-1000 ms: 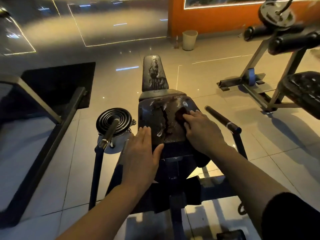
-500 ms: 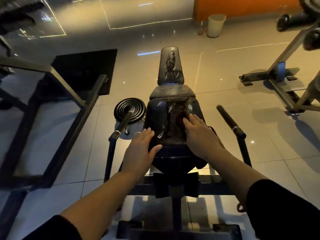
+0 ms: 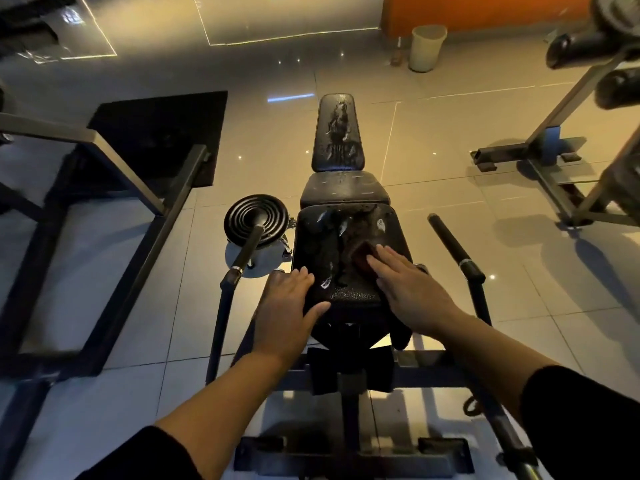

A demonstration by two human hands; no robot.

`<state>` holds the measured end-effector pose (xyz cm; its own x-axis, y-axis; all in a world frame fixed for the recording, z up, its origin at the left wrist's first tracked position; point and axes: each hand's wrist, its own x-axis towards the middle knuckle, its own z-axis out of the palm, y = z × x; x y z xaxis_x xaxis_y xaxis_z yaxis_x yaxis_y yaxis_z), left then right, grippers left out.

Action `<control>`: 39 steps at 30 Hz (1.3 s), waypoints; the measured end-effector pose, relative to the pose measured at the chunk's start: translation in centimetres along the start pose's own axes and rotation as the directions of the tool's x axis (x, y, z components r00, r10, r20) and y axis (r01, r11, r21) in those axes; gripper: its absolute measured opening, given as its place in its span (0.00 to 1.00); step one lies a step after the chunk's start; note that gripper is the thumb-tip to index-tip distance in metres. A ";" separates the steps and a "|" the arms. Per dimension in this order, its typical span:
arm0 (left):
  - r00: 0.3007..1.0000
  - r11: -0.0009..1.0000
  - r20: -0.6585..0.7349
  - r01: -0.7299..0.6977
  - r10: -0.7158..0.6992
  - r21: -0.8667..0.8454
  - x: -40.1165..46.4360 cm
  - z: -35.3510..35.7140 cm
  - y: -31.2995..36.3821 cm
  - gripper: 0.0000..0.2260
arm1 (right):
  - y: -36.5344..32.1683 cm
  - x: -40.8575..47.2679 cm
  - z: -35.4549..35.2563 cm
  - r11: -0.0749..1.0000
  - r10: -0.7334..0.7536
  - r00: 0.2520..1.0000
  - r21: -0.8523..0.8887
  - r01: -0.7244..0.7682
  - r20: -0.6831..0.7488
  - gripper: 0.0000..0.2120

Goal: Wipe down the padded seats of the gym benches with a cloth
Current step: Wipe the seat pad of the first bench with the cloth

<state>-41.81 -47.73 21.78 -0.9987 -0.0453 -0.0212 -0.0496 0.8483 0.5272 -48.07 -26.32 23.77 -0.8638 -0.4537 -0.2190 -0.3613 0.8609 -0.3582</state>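
wiping the near seat pad, far pads not yet reached

i'm in the wiping step. my right hand (image 3: 412, 289) lies flat on the cloth (image 3: 363, 252), fingers straight, pressing it onto the right half of the padded seat (image 3: 329, 244); that grip is open, nothing curled round the cloth, just palm and fingers bearing down. only a dark reddish corner of the cloth shows beyond my fingertips. my left hand (image 3: 287, 306) rests open on the seat's near left edge, thumb spread, holding nothing, and i judge it steadies me.

the seat is cracked and streaked with pale marks, most of them left of the cloth. so next i'd slide the cloth across to the left with even pressure, keeping the palm flat so it doesn't bunch on torn vinyl. the middle pad (image 3: 343, 190) and upright back pad (image 3: 337, 133) lie beyond, and look unwiped.
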 end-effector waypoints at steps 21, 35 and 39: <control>0.972 0.966 -0.160 0.131 -0.170 -0.225 -2.6 1.6 -0.1 0.24 | -2.5 2.0 0.1 0.999 0.036 0.999 -0.017 -0.036 0.004 0.24; 0.891 0.879 -0.194 0.328 -0.409 -0.345 -4.0 2.1 3.7 0.23 | -3.2 3.5 0.4 0.881 -0.459 0.862 -0.014 0.473 0.216 0.24; 0.895 0.872 -0.148 0.353 -0.420 -0.339 -4.1 2.2 3.9 0.23 | -0.4 2.5 -0.5 0.920 -0.384 0.897 0.012 0.391 0.219 0.24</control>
<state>-37.88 -43.03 22.04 -0.8726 -0.4749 -0.1146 -0.3937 0.5449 0.7403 -50.25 -27.65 23.79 -0.5590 -0.7880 -0.2579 -0.6659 0.6120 -0.4266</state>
